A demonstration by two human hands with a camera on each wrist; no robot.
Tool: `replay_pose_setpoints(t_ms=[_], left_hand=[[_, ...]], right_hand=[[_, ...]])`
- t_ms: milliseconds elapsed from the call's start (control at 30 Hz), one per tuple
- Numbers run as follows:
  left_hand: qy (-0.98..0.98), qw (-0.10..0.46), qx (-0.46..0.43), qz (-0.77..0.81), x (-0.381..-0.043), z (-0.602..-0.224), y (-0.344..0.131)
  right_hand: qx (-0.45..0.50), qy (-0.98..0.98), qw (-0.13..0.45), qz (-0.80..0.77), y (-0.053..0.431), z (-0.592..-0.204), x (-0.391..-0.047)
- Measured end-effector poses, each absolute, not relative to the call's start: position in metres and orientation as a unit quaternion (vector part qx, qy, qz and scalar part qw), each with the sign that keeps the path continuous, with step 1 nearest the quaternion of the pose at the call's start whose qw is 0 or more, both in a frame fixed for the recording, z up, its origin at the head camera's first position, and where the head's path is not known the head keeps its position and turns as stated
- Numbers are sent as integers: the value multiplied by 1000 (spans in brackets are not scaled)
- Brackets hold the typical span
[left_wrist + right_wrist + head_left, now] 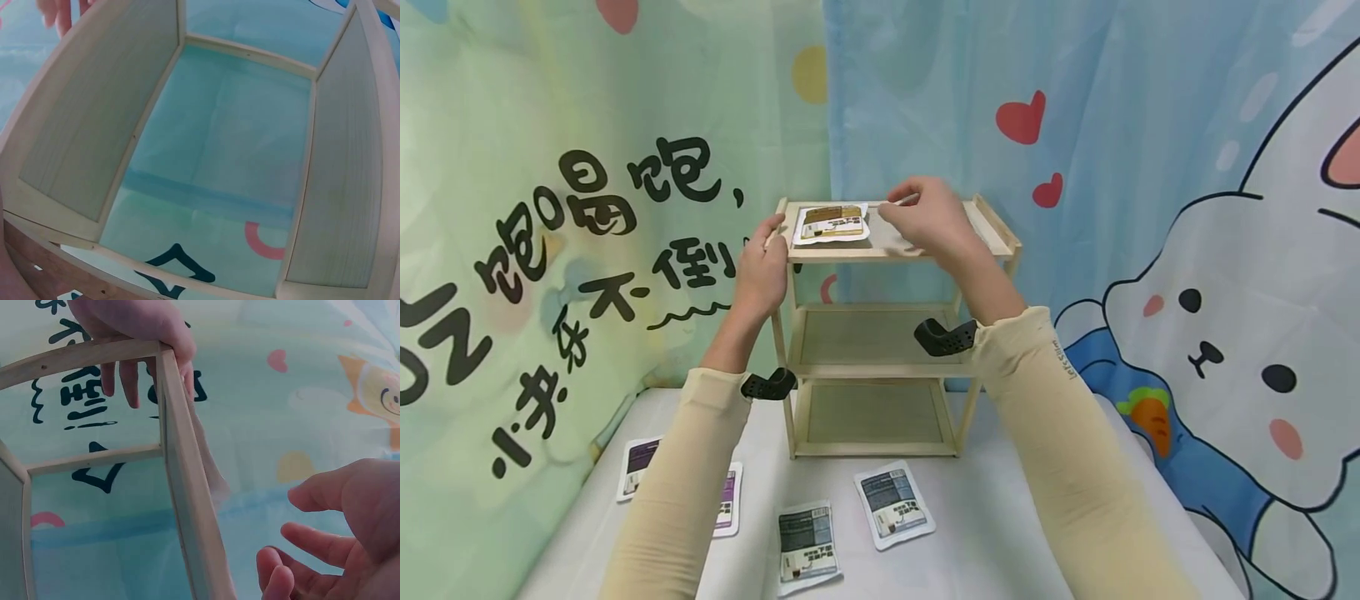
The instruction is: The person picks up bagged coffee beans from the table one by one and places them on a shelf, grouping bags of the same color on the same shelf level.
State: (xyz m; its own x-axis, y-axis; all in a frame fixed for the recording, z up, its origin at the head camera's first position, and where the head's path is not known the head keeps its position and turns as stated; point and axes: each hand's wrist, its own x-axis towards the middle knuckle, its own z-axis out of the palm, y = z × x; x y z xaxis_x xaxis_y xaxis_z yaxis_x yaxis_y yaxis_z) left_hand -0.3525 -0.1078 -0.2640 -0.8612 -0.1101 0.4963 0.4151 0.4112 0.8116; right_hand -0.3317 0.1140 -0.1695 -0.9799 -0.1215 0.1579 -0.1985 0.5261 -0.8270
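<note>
My cream sleeves [1075, 467], L hand [763, 271] gripping L end of wooden shelf [880, 372], R hand [928, 218] above shelf, empty, fingers apart, brown-label pouch [832, 223] atop shelf

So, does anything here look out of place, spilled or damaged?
Nothing looks spilled or damaged. The one slight oddity: on the white table, the right blue-grey packet lies turned more than the left blue-grey packet, so they look unaligned. The wooden rack stands upright.
</note>
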Motion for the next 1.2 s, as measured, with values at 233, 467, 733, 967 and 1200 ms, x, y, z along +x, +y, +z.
replay_pose_setpoints(t_ms=[233, 467, 733, 967, 1200], left_hand=[[-803, 244, -97, -536, -351, -263, -107], [-803, 243, -92, -536, -350, -264, -108], [-801, 242, -93, -539, -349, -263, -106], [-804, 243, -95, -534, -350, -261, -107], [-802, 235, -93, -542, -348, -262, -106]], right_hand=[[100, -859, 93, 494, 140, -176, -313], [105, -852, 101, 504, 160, -182, -296], [90, -864, 99, 485, 194, -198, -272], [85, -867, 79, 484, 225, -229, -262], [69, -881, 57, 465, 262, -272, -257]])
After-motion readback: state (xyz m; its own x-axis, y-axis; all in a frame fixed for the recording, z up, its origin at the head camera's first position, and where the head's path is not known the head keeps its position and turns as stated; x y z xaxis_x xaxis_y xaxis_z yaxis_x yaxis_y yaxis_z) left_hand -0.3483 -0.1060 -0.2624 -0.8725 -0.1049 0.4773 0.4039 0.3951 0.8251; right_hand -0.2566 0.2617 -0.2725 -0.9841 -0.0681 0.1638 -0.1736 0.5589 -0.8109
